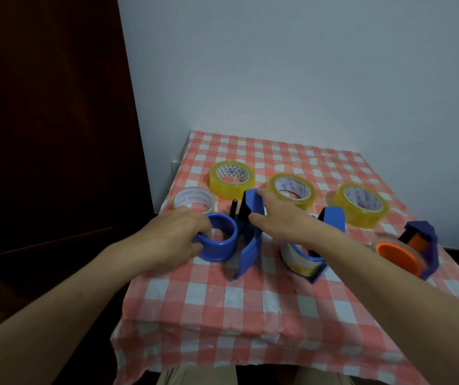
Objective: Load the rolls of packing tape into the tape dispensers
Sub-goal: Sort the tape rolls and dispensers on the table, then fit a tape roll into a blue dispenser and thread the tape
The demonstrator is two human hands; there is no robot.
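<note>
on checked cloth (222, 301) by pale wall (306, 65), left grip (175, 232) clasps ring (224, 245), right grip (278, 215) dispenser (250, 254).

Red-white checked tablecloth (250, 295) — yellow tape rolls (232, 176), blue dispensers (247, 232).

text: blue print on tape roll cores (231, 171) | legible: none, too small

Under our left fingers (203, 222), the left wall of the blue ring (222, 245) is hidden. Beneath our right fingers (264, 194), part of the blue dispenser (253, 202) vanishes; just beyond them, we cannot read the print inside the yellow roll (307, 202).
</note>
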